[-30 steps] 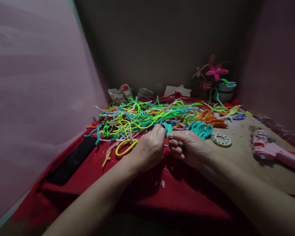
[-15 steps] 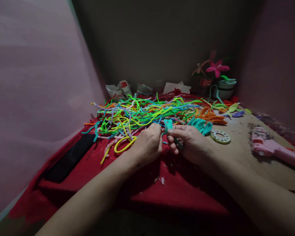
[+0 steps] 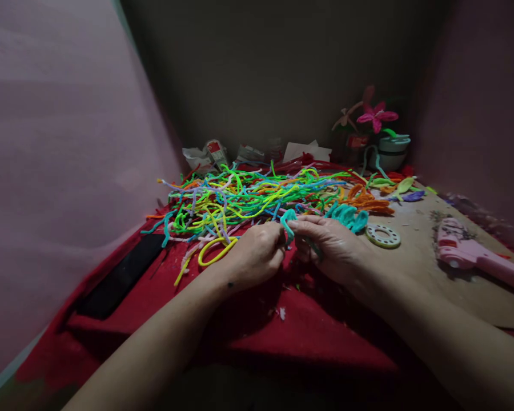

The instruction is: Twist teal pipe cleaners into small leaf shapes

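Left hand (image 3: pixel 257 254) and right hand (image 3: pixel 329 248) are drawing closer than a second ago, both grips pinching the teal stem (image 3: pixel 288 220), which is looping up at their 12 o'clock, just short of the pile (image 3: pixel 240 197), suggesting the bend is tightening.

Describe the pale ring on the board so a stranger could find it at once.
Start at the brown board on the right. Near its left edge, just beyond the right hand, lies the pale ring. Unlike the fuzzy teal loops beside it, it is flat and pierced with holes.
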Demonstrator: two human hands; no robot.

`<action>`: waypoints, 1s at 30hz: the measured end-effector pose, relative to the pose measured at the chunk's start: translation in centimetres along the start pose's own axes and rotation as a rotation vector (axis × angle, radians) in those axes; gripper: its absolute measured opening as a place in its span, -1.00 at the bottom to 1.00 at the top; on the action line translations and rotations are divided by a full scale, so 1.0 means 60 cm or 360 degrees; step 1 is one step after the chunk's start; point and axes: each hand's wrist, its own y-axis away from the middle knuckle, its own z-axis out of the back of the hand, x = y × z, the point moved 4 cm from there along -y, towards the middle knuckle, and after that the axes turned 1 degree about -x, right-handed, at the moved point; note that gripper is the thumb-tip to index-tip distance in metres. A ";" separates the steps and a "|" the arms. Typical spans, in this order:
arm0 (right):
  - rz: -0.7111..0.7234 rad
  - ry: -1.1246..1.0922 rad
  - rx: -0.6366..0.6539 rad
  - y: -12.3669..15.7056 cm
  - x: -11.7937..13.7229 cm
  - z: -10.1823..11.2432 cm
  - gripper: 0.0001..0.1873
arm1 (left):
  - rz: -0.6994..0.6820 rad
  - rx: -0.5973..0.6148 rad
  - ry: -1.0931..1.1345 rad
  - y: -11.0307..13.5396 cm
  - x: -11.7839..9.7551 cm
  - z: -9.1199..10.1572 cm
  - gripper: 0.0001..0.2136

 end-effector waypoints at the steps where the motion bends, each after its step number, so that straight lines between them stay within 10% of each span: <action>1: 0.0009 -0.0022 -0.0061 -0.001 0.002 0.002 -0.81 | 0.0036 0.0055 0.0049 0.000 0.000 0.001 -0.89; 15: -0.0024 -0.0198 -0.0406 0.005 0.017 0.006 -0.85 | 0.0660 0.0653 0.1073 0.012 0.024 0.014 -0.85; 23: -0.0079 -0.0250 -0.0322 0.007 0.013 0.003 -0.84 | 0.0366 0.0357 0.1160 0.000 0.024 0.015 -0.83; 30: 0.0079 -0.0323 -0.0411 0.008 0.024 0.002 -0.81 | 0.0818 0.0163 0.1276 0.003 0.030 0.005 -0.81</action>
